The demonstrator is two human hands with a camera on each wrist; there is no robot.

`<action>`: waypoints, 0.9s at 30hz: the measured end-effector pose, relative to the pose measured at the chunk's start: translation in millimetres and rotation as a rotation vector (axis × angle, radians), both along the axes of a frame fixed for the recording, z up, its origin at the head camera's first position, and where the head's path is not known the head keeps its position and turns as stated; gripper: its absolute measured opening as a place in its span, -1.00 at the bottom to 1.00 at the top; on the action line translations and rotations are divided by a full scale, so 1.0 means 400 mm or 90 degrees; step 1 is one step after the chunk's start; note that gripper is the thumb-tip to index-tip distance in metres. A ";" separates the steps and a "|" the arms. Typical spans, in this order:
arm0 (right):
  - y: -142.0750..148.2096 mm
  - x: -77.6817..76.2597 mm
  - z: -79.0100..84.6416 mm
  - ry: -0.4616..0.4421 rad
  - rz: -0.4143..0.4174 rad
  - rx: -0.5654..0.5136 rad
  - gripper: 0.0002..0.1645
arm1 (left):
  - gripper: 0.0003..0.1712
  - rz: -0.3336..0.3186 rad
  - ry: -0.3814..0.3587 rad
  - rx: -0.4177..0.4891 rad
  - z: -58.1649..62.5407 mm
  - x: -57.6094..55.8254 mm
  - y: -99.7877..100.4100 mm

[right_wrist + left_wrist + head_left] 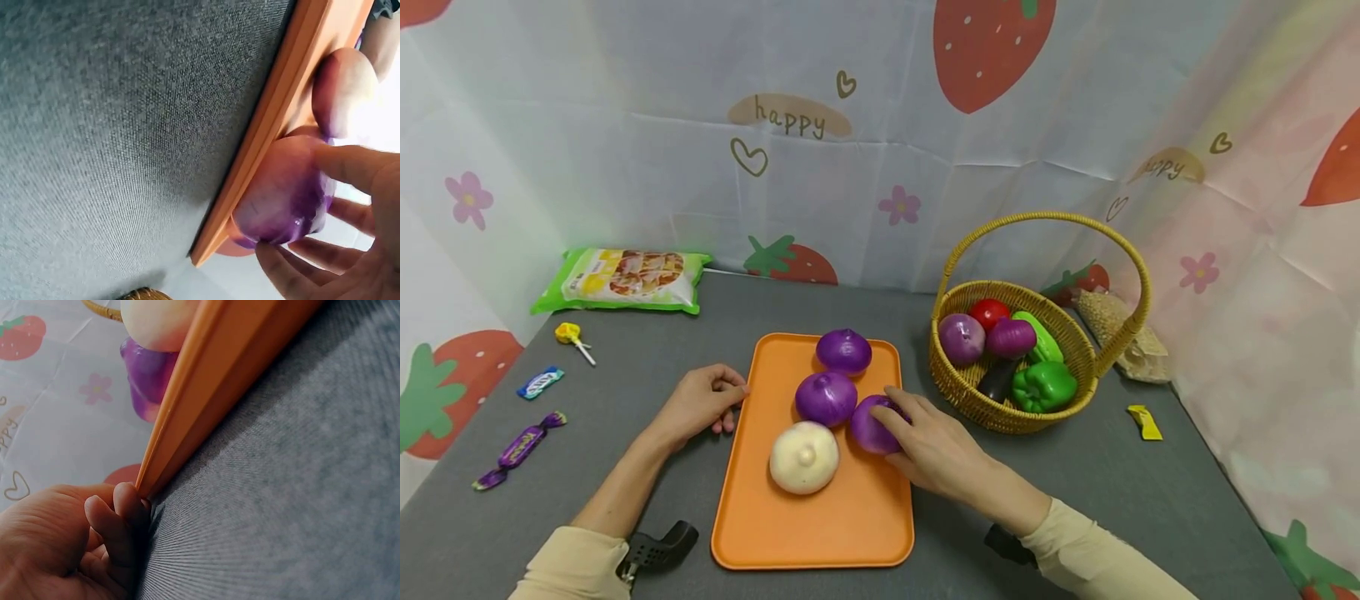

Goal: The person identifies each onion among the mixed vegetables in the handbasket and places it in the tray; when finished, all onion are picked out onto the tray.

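Note:
An orange tray [812, 533] lies on the grey table, bearing several toy onions. My right hand [936, 446] grips a purple onion [868, 429] at the tray's right side. The right wrist view shows the thumb and fingers spread around this onion [281, 187], close by the rim. Beside it sit a second purple onion [826, 398] and, farther back, a third purple onion [844, 350]. A white onion [804, 458] rests nearer the front. My left hand [700, 404] pinches the tray's left rim with curled fingers, seen also at the rim [156, 450] in the left wrist view.
Right of the tray stands a wicker basket [955, 387] of toy vegetables with a tall handle. Behind it lies a bag of grain [1138, 346]; a yellow candy [1144, 422] is nearby. At left are a green food packet [625, 279], a lollipop [568, 333] and wrapped candies [520, 446].

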State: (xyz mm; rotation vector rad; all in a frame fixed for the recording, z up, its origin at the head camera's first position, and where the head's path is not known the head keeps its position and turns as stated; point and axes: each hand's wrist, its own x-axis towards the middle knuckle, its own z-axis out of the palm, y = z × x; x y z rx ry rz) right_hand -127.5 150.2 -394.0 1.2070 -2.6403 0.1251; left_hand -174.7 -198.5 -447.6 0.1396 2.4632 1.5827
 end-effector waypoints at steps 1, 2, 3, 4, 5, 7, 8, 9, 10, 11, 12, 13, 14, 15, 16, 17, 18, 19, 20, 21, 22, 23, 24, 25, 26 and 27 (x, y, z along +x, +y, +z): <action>0.000 0.000 0.000 -0.002 -0.004 -0.004 -0.43 | -0.68 0.001 0.000 0.000 0.000 -0.001 0.000; 0.001 0.001 0.000 -0.003 -0.006 -0.009 -0.44 | -0.69 0.003 -0.001 -0.001 -0.001 -0.001 0.001; 0.001 0.001 0.000 -0.002 -0.007 -0.012 -0.46 | -0.70 0.004 -0.002 -0.002 -0.002 -0.002 0.000; 0.001 0.001 0.000 0.000 -0.007 -0.013 -0.47 | -0.70 0.006 -0.003 -0.004 -0.003 -0.002 0.001; 0.001 0.000 -0.001 0.003 -0.007 -0.012 -0.47 | -0.71 0.007 -0.005 -0.005 -0.004 -0.003 0.001; 0.000 -0.001 -0.001 0.008 -0.009 -0.008 -0.46 | -0.72 0.009 -0.007 -0.008 -0.005 -0.003 0.002; 0.000 -0.002 -0.001 0.011 -0.012 -0.004 -0.45 | -0.72 0.009 -0.008 -0.009 -0.005 -0.003 0.002; 0.000 -0.003 -0.001 0.012 -0.015 -0.001 -0.43 | -0.71 0.006 -0.007 -0.012 -0.005 -0.002 0.002; -0.001 -0.003 -0.001 0.013 -0.018 0.004 -0.42 | -0.71 0.007 -0.009 -0.012 -0.004 -0.002 0.002; -0.001 -0.004 -0.002 0.013 -0.020 0.007 -0.41 | -0.71 0.007 -0.010 -0.013 -0.003 -0.001 0.002; -0.001 -0.004 -0.002 0.013 -0.022 0.008 -0.41 | -0.71 0.008 -0.011 -0.013 -0.002 -0.001 0.003; -0.001 -0.005 -0.002 0.013 -0.023 0.010 -0.40 | -0.71 0.007 -0.011 -0.014 -0.003 -0.001 0.003; -0.001 -0.006 -0.002 0.013 -0.023 0.011 -0.40 | -0.71 0.007 -0.010 -0.013 -0.002 0.000 0.003; -0.001 -0.006 -0.002 0.013 -0.023 0.011 -0.40 | -0.71 0.007 -0.009 -0.014 -0.002 0.000 0.003; -0.001 -0.006 -0.002 0.013 -0.024 0.011 -0.39 | -0.71 0.009 -0.011 -0.013 -0.002 0.000 0.003; -0.001 -0.006 -0.002 0.013 -0.024 0.011 -0.39 | -0.71 0.008 -0.009 -0.013 -0.002 0.000 0.003; -0.001 -0.006 -0.003 0.013 -0.025 0.010 -0.38 | -0.71 0.008 -0.009 -0.013 -0.002 0.000 0.003; -0.001 -0.006 -0.003 0.013 -0.026 0.010 -0.38 | -0.71 0.007 -0.007 -0.013 -0.002 0.000 0.003; -0.001 -0.006 -0.003 0.012 -0.027 0.010 -0.38 | -0.71 0.007 -0.007 -0.013 -0.002 0.000 0.003; -0.001 -0.006 -0.003 0.012 -0.029 0.010 -0.37 | -0.71 0.006 -0.007 -0.013 -0.003 0.000 0.002; -0.001 -0.006 -0.003 0.010 -0.030 0.010 -0.36 | -0.71 0.007 -0.007 -0.014 -0.003 0.000 0.002; 0.000 -0.005 -0.003 0.009 -0.032 0.011 -0.36 | -0.71 0.006 -0.007 -0.014 -0.004 0.000 0.002; 0.000 -0.005 -0.003 0.007 -0.034 0.011 -0.35 | -0.70 0.006 -0.007 -0.015 -0.005 0.000 0.002; 0.000 -0.004 -0.002 0.006 -0.036 0.012 -0.35 | -0.70 0.006 -0.007 -0.016 -0.006 -0.001 0.001; 0.000 -0.004 -0.001 0.004 -0.038 0.012 -0.35 | -0.70 0.007 -0.007 -0.016 -0.007 -0.002 0.001; 0.001 -0.003 0.000 0.003 -0.040 0.012 -0.35 | -0.70 0.007 -0.006 -0.015 -0.008 -0.002 0.001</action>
